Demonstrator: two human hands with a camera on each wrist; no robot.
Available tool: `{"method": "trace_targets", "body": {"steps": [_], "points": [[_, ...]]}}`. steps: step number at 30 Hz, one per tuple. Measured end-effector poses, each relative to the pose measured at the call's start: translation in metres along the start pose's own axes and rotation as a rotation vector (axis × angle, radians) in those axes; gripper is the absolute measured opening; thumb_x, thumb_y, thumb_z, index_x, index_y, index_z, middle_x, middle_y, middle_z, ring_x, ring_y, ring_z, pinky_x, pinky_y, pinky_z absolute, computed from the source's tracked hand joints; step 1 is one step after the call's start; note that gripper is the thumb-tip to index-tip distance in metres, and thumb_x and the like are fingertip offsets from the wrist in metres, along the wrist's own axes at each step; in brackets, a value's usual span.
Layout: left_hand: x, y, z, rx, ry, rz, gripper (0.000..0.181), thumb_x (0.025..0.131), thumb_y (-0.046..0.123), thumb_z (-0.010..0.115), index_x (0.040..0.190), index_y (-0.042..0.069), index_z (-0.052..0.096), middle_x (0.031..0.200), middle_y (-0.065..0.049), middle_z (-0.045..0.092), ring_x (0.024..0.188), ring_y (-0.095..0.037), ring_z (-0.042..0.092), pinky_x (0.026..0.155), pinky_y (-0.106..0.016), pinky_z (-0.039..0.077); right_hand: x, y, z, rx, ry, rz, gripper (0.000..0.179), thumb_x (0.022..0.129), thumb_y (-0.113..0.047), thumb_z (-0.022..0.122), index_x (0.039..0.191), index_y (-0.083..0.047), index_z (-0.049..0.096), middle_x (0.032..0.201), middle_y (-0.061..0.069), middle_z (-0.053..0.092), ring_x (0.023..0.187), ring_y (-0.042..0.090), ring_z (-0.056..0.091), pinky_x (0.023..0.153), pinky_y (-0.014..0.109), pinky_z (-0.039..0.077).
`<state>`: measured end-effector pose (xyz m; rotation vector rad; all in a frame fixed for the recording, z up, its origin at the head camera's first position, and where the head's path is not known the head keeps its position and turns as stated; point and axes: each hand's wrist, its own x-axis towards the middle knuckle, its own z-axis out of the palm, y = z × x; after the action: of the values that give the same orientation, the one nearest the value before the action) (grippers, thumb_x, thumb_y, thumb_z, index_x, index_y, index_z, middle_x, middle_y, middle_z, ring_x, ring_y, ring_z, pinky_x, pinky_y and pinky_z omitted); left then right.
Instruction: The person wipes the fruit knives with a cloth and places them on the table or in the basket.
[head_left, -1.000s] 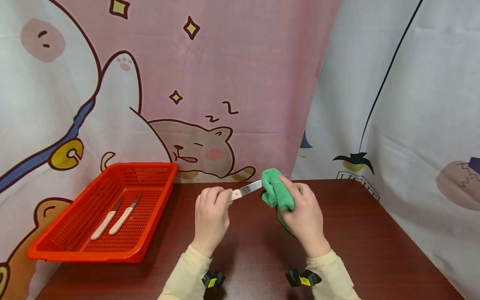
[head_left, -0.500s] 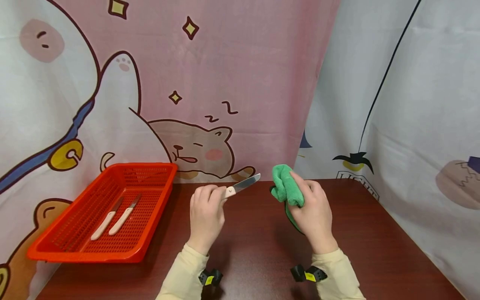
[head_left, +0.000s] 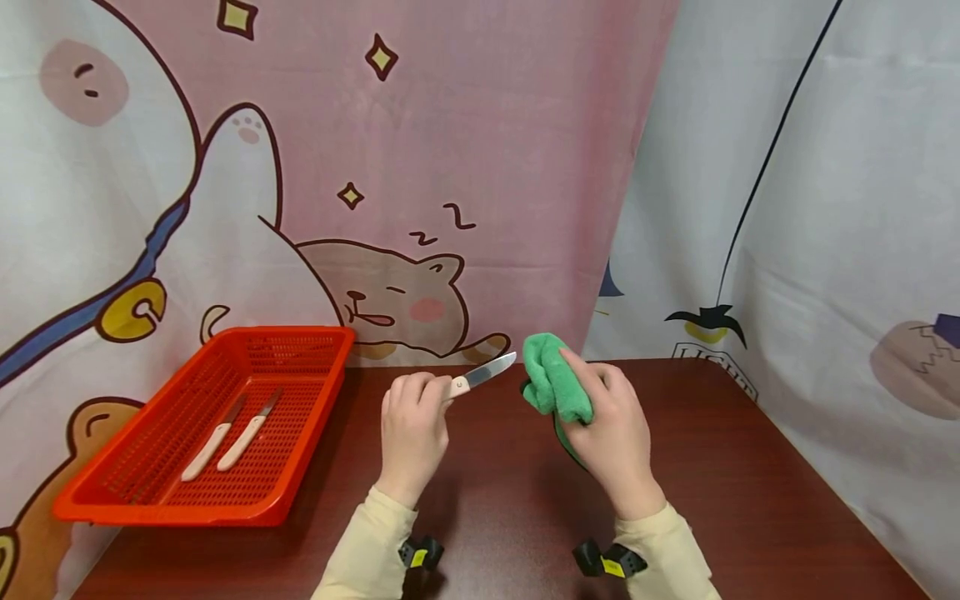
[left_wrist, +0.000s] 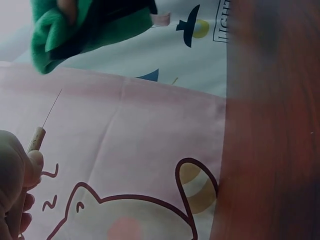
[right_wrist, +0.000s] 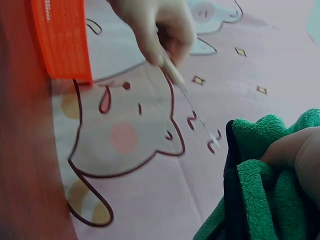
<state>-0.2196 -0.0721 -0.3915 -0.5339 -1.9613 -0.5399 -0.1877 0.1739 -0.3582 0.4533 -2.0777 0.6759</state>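
Observation:
My left hand point(head_left: 414, 429) grips a small knife point(head_left: 480, 372) by its cream handle, with the blade pointing up and to the right above the table. In the left wrist view the blade is seen almost edge-on as a thin line. A folded green towel point(head_left: 557, 379) with a dark edge is pinched in my right hand point(head_left: 613, 433). Towel and blade tip are apart, a small gap between them. In the right wrist view the towel point(right_wrist: 280, 185) bunches under the thumb, and the knife's handle point(right_wrist: 172, 70) comes out of the left hand.
A red plastic basket point(head_left: 281, 500) stands at the left of the dark wooden table point(head_left: 495, 517). Inside it lie two more cream-handled knives point(head_left: 242, 440), side by side. Printed curtains point(head_left: 480, 167) hang behind and at the right.
A second ago the towel covered the blade's tip. The right hand drew it off to the right, then came partway back left. The left hand shifted slightly left with the knife.

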Motion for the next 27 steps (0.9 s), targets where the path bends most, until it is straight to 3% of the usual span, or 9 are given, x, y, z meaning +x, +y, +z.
{"method": "trace_targets", "body": {"steps": [10,27], "points": [[-0.003,0.006,0.004,0.007,-0.004,0.022,0.030,0.077,-0.003,0.079,0.103,0.003,0.066,0.096,-0.012,0.060,0.085,-0.032,0.054,0.068,-0.042,0.045,-0.011,-0.024,0.020,0.011,-0.080,-0.118,0.086,0.058,0.010,0.077,0.137,-0.020,0.060,0.104,0.012,0.058,0.093,0.030,0.058,0.061,0.039,0.051],[-0.003,0.015,0.004,-0.004,0.018,0.066,0.026,0.079,-0.002,0.076,0.102,0.005,0.066,0.094,-0.010,0.059,0.084,-0.029,0.054,0.069,-0.042,0.046,-0.017,-0.030,0.029,0.003,-0.122,-0.118,0.083,0.057,0.004,0.082,0.134,-0.021,0.063,0.102,0.011,0.058,0.093,0.029,0.058,0.060,0.038,0.052]]}}
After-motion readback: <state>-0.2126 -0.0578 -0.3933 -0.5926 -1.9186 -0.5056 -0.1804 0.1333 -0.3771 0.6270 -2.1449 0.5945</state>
